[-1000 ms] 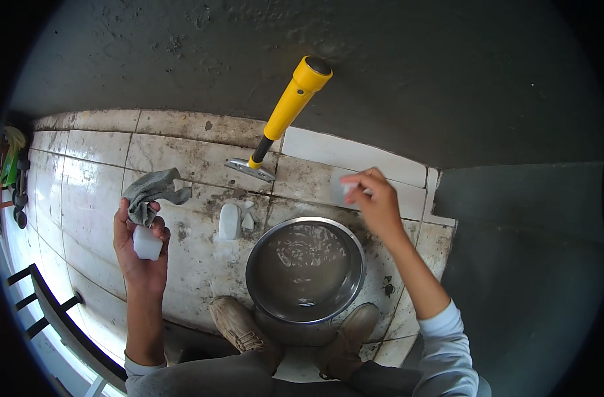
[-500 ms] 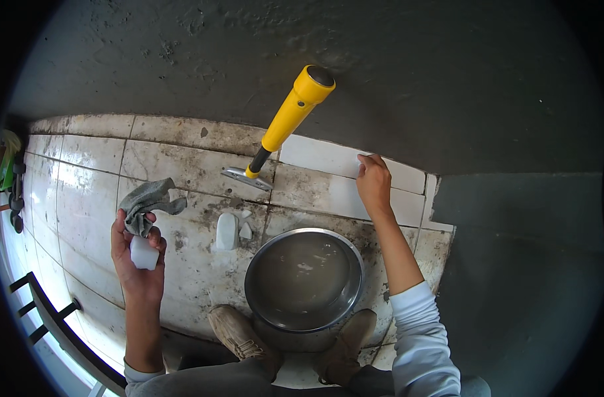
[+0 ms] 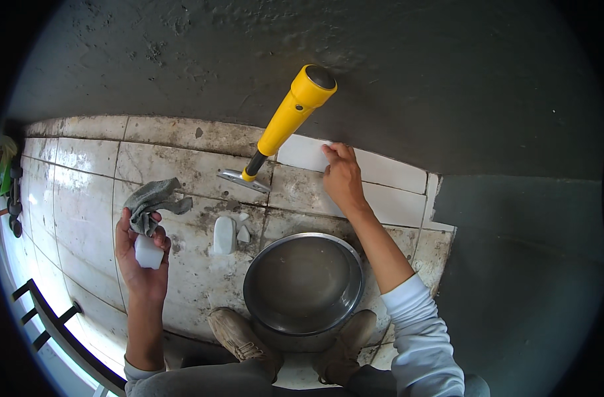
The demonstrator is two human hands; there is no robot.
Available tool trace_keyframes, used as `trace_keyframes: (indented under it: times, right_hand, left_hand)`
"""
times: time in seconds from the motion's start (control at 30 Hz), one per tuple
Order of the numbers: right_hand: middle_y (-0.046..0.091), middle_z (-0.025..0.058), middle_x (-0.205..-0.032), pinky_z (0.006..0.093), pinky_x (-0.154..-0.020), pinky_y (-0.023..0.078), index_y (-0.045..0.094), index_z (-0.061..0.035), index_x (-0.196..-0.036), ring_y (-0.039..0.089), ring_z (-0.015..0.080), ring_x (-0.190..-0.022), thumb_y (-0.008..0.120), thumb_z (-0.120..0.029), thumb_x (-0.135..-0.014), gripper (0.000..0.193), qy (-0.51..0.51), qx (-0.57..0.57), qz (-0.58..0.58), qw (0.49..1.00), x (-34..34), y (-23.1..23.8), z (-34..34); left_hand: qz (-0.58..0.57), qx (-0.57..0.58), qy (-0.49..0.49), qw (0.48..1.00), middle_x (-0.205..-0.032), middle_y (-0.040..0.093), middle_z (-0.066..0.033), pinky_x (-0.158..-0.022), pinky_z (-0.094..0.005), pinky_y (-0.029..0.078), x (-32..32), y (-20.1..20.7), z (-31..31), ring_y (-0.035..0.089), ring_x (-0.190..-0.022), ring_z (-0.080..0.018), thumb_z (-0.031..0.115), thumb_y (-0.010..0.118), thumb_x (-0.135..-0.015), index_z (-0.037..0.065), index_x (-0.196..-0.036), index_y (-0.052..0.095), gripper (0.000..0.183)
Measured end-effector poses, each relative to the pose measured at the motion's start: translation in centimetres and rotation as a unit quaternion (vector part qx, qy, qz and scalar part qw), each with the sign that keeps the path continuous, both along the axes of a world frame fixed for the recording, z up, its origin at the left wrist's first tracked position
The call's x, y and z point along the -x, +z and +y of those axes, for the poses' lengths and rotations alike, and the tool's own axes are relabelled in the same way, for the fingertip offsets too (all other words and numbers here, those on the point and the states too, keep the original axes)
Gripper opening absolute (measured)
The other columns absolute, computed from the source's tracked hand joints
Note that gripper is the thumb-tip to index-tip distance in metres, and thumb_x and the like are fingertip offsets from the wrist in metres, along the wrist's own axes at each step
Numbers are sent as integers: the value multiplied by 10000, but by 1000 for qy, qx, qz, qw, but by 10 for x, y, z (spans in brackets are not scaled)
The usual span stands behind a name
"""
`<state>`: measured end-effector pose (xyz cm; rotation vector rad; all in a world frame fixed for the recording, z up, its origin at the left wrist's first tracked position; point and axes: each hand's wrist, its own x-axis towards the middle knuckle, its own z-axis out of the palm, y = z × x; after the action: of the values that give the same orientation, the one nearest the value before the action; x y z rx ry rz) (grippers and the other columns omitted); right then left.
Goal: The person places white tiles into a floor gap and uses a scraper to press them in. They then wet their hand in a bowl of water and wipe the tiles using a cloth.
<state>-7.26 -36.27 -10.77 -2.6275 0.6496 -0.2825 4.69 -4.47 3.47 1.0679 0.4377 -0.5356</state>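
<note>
A grey rag [image 3: 154, 200] and one white block [image 3: 148, 252] are gripped together in the closed left hand [image 3: 140, 248], the block low in the palm, the rag draped over the fingers. On the dirty tiles [image 3: 84, 192], two white pieces [image 3: 224, 235] are seen just beside one metal bowl [image 3: 303, 283]. One yellow-handled scraper [image 3: 282, 122] is stood on its blade. The right hand [image 3: 342, 177] is laid with fingers pressed against a clean white tile [image 3: 388, 173]; whether anything is held under it cannot be told.
</note>
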Motion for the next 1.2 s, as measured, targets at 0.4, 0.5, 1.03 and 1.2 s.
trace_keyframes:
  times: [0.4, 0.5, 1.03, 1.2]
  right_hand:
    - [552, 185, -1101, 404, -971, 427, 587, 89, -1094, 493, 365, -1086, 509, 73, -713, 389, 69, -60, -17, 996, -41, 0, 29]
    - [548, 193, -1131, 416, -1002, 402, 582, 97, -1095, 495, 384, -1096, 504, 72, -717, 386, 70, -67, -9, 995, -45, 2, 32]
    - [581, 168, -1033, 400, -1034, 378, 603, 74, -1088, 523, 344, -1055, 495, 82, -704, 399, 109, -91, -30, 989, -56, 0, 34]
    - [603, 107, -958, 368, -904, 460, 665, 23, -948, 542, 286, -972, 521, 100, -669, 324, 129, -128, -46, 982, -49, -4, 34]
  left_hand:
    - [2, 4, -13, 1000, -889, 631, -44, -565, -237, 420, -3, -2, 10, 503, -586, -120, 355, 472, -961, 149, -1012, 593, 244]
    - [6, 10, -18, 1000, -883, 631, -44, -567, -237, 419, -3, -3, 9, 504, -586, -119, 357, 473, -961, 145, -1012, 593, 249]
    - [8, 14, -32, 999, -893, 639, -44, -573, -239, 421, -3, -2, 4, 510, -589, -121, 370, 498, -946, 145, -1009, 588, 251]
    - [6, 14, -17, 1000, -887, 636, -44, -575, -239, 422, -1, 0, 4, 510, -593, -121, 365, 500, -945, 134, -1006, 586, 253]
